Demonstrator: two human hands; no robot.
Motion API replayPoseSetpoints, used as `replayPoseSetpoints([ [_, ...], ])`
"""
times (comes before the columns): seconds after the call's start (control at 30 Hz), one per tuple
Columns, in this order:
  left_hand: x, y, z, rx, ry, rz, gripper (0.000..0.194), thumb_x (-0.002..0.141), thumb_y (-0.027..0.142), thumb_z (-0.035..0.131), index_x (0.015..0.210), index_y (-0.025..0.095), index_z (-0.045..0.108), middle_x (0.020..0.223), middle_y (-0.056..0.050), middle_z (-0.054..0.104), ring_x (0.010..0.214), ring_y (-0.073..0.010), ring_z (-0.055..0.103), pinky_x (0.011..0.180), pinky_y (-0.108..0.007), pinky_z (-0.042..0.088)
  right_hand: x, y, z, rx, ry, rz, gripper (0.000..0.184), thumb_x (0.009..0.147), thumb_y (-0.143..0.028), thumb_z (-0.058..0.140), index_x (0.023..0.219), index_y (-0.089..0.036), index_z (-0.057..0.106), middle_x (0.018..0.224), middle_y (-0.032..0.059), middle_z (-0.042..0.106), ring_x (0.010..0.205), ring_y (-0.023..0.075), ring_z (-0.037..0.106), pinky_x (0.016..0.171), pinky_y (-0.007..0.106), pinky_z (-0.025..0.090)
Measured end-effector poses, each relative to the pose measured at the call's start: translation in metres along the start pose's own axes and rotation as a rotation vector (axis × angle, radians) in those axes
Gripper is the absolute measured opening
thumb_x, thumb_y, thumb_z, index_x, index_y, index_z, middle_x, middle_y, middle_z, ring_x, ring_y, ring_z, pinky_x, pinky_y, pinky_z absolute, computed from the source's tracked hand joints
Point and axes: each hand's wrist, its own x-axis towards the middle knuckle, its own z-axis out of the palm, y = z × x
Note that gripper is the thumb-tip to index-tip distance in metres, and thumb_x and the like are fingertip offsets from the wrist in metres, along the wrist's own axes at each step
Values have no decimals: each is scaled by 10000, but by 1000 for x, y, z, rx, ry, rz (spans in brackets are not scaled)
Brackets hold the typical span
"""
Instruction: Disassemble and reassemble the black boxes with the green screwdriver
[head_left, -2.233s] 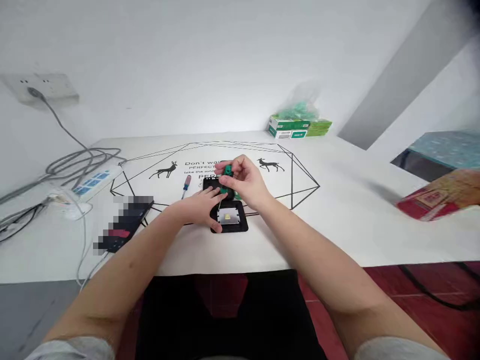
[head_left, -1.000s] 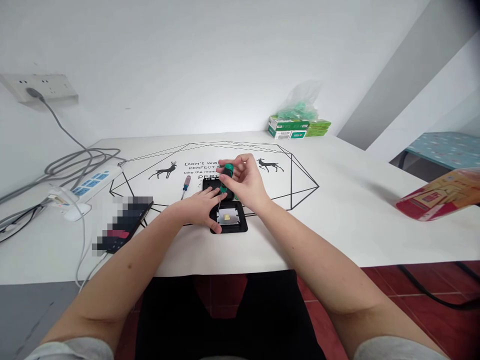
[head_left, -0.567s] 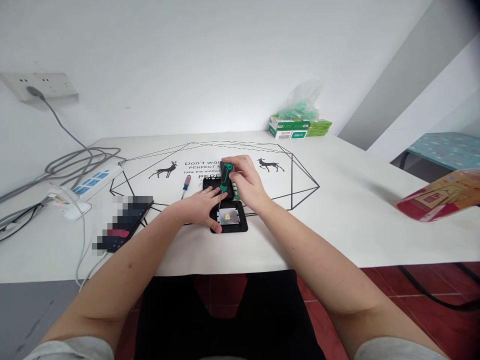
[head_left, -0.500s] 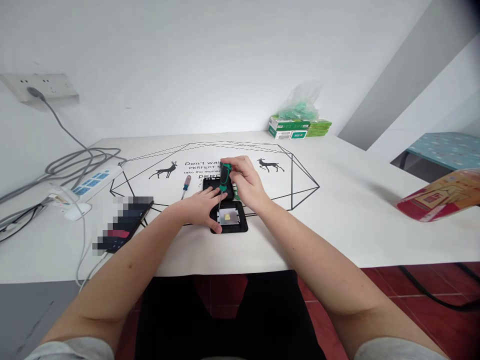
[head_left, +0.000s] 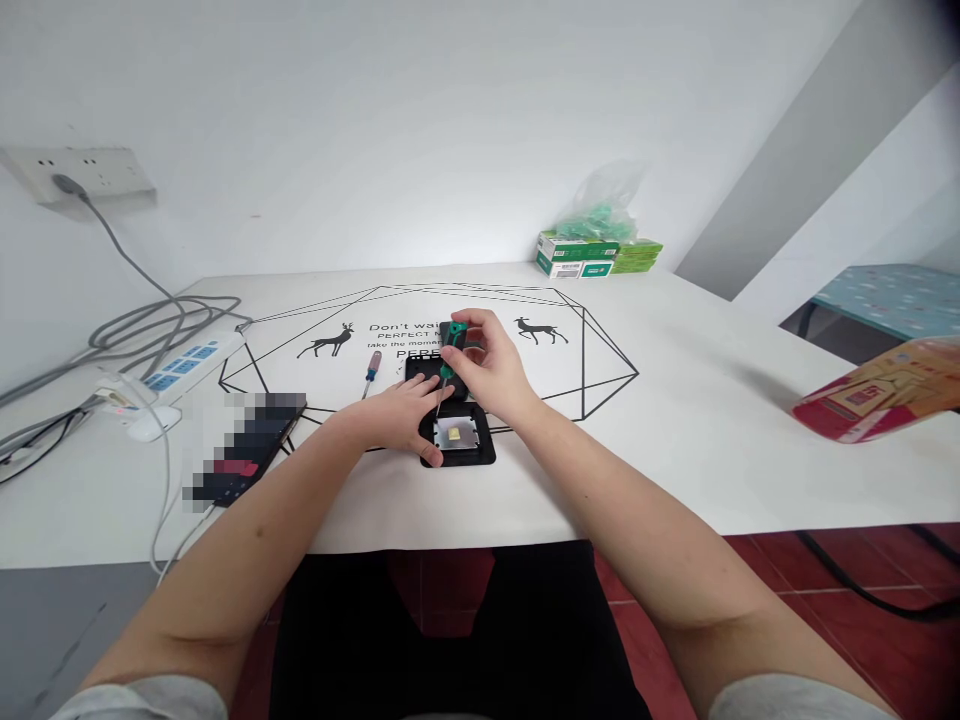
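Observation:
My right hand (head_left: 491, 372) pinches the handle of a green and black screwdriver (head_left: 451, 346) that stands nearly upright, its thin shaft pointing down at the top left corner of a small black device (head_left: 471, 446) with a silver plate in its middle. My left hand (head_left: 401, 412) lies flat against the device's left side, fingers spread and thumb at its near corner. A second black piece (head_left: 421, 368) sits just behind, partly hidden by both hands.
A small red and blue screwdriver (head_left: 371, 371) lies left of the hands. A blurred-out phone (head_left: 244, 446) rests further left, beside a power strip (head_left: 187, 365) with grey cables. Green boxes (head_left: 596, 255) stand at the back; a red packet (head_left: 877, 392) overhangs the table's right edge.
My right hand's fingers have shifted around the green screwdriver's handle, which tilts slightly differently from frame to frame. My left hand and the black device have stayed put.

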Motion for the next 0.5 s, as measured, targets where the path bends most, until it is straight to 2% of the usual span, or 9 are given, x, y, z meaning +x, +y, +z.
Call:
replayPoseSetpoints([
  [0.13, -4, 6, -10, -30, -81, -67, 1343, 785, 867, 765, 1817, 308, 114, 1882, -150, 36, 1729, -472, 19, 1347, -640, 200, 3, 1, -3, 36, 84, 35, 382, 892, -312, 736, 1253, -295, 614, 1265, 78, 667, 1057, 233, 639, 790, 397, 626],
  [0.23, -6, 10, -17, -23, -26, -87, 1246, 831, 887, 717, 1796, 255, 246, 1874, -176, 106, 1725, -476, 70, 1359, -633, 176, 6, 1, -6, 61, 129, 26, 370, 887, -308, 735, 1232, -302, 600, 1242, 70, 660, 1032, 226, 632, 769, 386, 631],
  [0.3, -7, 13, -21, -5, 69, -81, 1055, 898, 836, 689, 1718, 226, 427, 1853, -175, 234, 1714, -453, 171, 1366, -594, 194, 8, 1, -8, 68, 168, 21, 365, 891, -308, 727, 1227, -306, 585, 1253, 70, 648, 1039, 224, 630, 759, 376, 634],
  [0.4, -7, 18, -25, 7, 244, -9, 558, 1019, 625, 634, 1384, 211, 715, 1641, -151, 590, 1557, -383, 495, 1284, -500, 384, 10, 4, -10, 66, 242, 22, 361, 898, -310, 713, 1228, -315, 566, 1269, 68, 625, 1078, 228, 629, 743, 360, 632],
  [0.47, -6, 21, -26, 15, 332, 35, 322, 1059, 471, 571, 1115, 218, 763, 1369, -129, 753, 1366, -340, 647, 1163, -465, 492, 11, 6, -10, 67, 282, 25, 362, 901, -316, 708, 1230, -317, 557, 1283, 69, 612, 1094, 229, 628, 751, 360, 635],
  [0.5, -5, 22, -27, 24, 362, 39, 290, 1068, 418, 539, 1026, 224, 751, 1257, -118, 781, 1287, -328, 681, 1113, -462, 519, 11, 7, -10, 66, 295, 25, 365, 904, -320, 708, 1233, -318, 552, 1292, 70, 605, 1103, 229, 627, 760, 362, 637],
])
